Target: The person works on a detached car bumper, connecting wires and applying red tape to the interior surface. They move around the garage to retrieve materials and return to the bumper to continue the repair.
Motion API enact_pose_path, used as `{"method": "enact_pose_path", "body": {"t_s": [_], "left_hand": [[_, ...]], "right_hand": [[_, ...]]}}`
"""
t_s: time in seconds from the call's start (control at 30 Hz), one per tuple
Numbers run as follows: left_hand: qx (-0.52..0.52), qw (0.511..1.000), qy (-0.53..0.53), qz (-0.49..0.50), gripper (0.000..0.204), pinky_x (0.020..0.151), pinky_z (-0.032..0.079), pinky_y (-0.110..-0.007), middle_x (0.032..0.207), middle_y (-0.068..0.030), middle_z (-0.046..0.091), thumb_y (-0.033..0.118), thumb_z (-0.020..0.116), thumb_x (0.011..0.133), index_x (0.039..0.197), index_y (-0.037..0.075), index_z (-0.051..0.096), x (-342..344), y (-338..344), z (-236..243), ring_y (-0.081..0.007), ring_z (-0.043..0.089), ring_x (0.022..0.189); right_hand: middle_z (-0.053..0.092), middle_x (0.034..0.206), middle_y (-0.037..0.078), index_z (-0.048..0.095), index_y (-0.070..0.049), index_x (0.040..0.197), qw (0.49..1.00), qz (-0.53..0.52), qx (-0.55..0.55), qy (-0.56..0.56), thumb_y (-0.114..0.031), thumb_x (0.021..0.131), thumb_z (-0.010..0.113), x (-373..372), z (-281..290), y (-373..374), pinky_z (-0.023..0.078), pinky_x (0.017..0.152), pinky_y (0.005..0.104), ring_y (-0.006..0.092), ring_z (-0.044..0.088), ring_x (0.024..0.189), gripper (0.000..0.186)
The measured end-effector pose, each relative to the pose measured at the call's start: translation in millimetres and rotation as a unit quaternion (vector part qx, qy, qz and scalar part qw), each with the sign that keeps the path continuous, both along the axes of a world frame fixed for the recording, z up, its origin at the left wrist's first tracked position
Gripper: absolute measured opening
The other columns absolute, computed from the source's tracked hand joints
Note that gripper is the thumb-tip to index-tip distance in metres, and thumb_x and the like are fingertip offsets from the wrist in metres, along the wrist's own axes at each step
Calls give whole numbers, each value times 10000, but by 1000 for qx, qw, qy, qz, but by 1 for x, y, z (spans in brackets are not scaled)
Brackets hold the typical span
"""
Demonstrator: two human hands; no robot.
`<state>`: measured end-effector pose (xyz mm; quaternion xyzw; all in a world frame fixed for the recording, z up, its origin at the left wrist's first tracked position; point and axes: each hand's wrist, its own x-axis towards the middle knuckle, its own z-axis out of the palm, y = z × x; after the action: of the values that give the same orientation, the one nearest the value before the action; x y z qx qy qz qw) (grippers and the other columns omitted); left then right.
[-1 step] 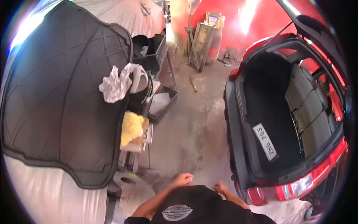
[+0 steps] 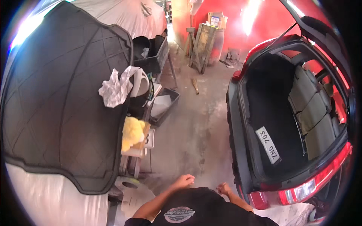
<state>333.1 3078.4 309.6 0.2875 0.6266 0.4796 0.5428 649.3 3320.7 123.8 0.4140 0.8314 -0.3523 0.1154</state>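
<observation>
My left hand is in front of my body at the lower middle, its fingers curled in with nothing visible in them. Curled up too, my right hand is a short way to the right. Whether anything is inside it is too small to make out. The hands are apart and touch none of the things around. Nearest to my right hand is the rear of a red car with its tailgate up. A white number plate lies on the dark floor of its cargo space, beside grey folded seat backs.
A large black quilted cargo mat lies at left, with crumpled paper on it. Beside it are a yellow plush toy, a black bin and a grey crate. A wooden stand stands farther back; a stick lies on the floor.
The view has shifted slightly, so the mat, toy and number plate appear a little lower. My hands stay in nearly the same pose.
</observation>
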Motion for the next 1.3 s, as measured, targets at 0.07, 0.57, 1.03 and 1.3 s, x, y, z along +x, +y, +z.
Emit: {"method": "enact_pose_path", "body": {"t_s": [0.07, 0.57, 1.03, 1.3], "left_hand": [[-6, 1000, 4, -3, 288, 777, 501, -311, 910, -48, 682, 188, 568, 945, 1149, 3, 652, -48, 9, 19, -121, 610, 826], [-36, 998, 40, -33, 329, 881, 505, -328, 1071, -130, 687, 202, 577, 942, 1180, -13, 648, -251, 253, 15, -181, 643, 987], [-168, 971, -7, 173, 248, 672, 498, -247, 887, -100, 721, 106, 555, 927, 1123, -13, 651, -499, 403, -41, -135, 660, 776], [-95, 972, -29, 212, 208, 548, 469, -231, 800, -64, 687, 154, 582, 945, 1065, -1, 651, -690, 566, -62, -125, 630, 657]], "right_hand": [[687, 707, 154, 744, -17, 877, 999, -45, 11, 26, -249, 855, 664, -51, 14, 31, 535, 641, 381, 224, 659, 641, 246], [709, 815, 182, 749, -72, 987, 986, 139, -58, -70, -272, 851, 606, -288, 31, 252, 551, 735, 378, 255, 721, 788, 281], [627, 598, 97, 662, 10, 805, 992, -49, -25, 112, -295, 965, 568, -567, 149, 499, 517, 500, 365, 192, 638, 518, 357], [666, 649, 99, 705, -35, 839, 969, -52, -195, -143, -187, 907, 598, -534, 37, 505, 532, 500, 357, 199, 665, 559, 198]]}}
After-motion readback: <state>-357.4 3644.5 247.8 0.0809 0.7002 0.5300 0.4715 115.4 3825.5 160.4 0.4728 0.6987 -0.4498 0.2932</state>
